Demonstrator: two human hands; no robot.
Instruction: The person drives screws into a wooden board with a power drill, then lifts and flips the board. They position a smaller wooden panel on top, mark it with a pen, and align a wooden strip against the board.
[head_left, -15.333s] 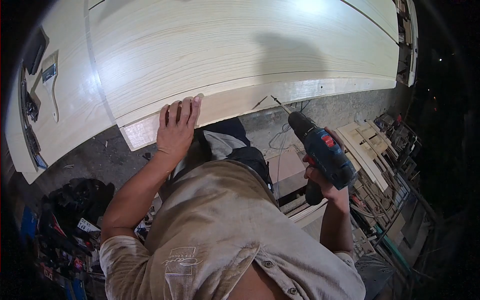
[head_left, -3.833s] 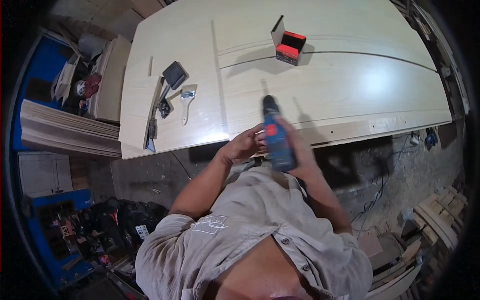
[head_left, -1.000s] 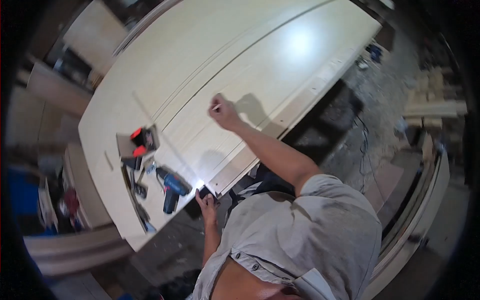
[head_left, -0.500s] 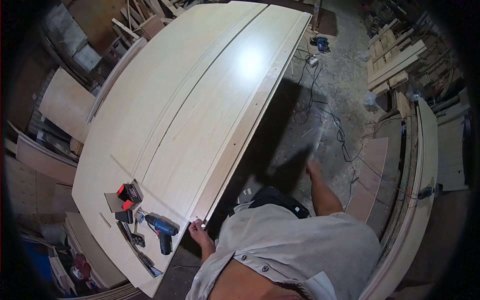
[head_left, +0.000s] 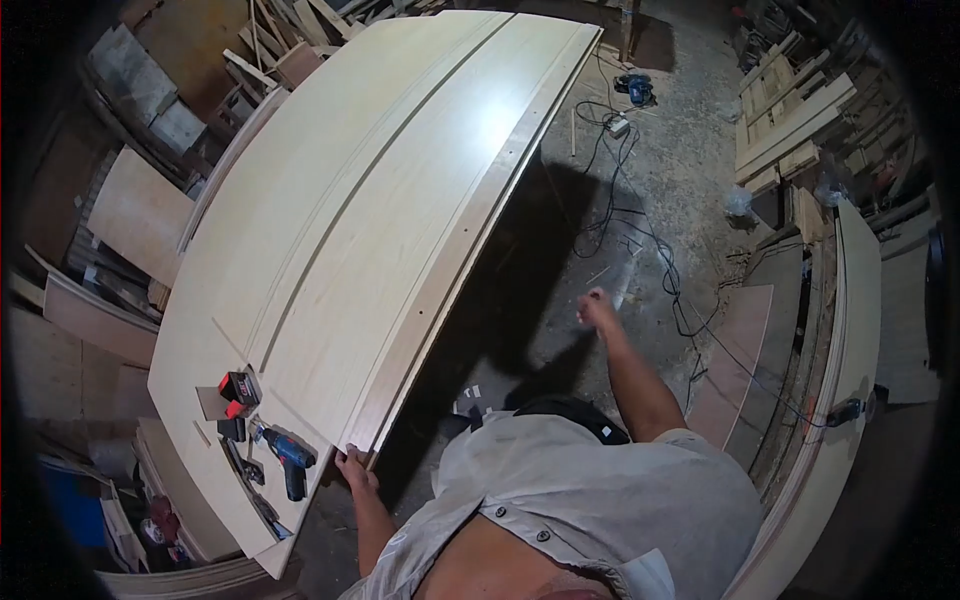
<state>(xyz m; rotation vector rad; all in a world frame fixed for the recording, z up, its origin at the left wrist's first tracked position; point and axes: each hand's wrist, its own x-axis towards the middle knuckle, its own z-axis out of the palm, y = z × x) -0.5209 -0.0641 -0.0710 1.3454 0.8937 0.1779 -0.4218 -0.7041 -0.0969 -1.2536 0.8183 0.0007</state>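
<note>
A: A broad, pale wooden tabletop (head_left: 240, 290) stretches above a littered grey floor (head_left: 690, 130). Where are the hands?

B: The left hand (head_left: 354, 468) is at the near corner, by the end of a wood strip (head_left: 441, 275) running along the edge. Its fingers are bent and close together; whether they pinch anything, I cannot tell.

A: And the right hand (head_left: 598, 308)?

B: Over the floor, well apart from the strip, fingers curled and blurred, their grip unclear.

A: The drill (head_left: 290, 455)?

B: Lying on the tabletop near the left hand, beside an open red-and-black box (head_left: 238, 388).
</note>
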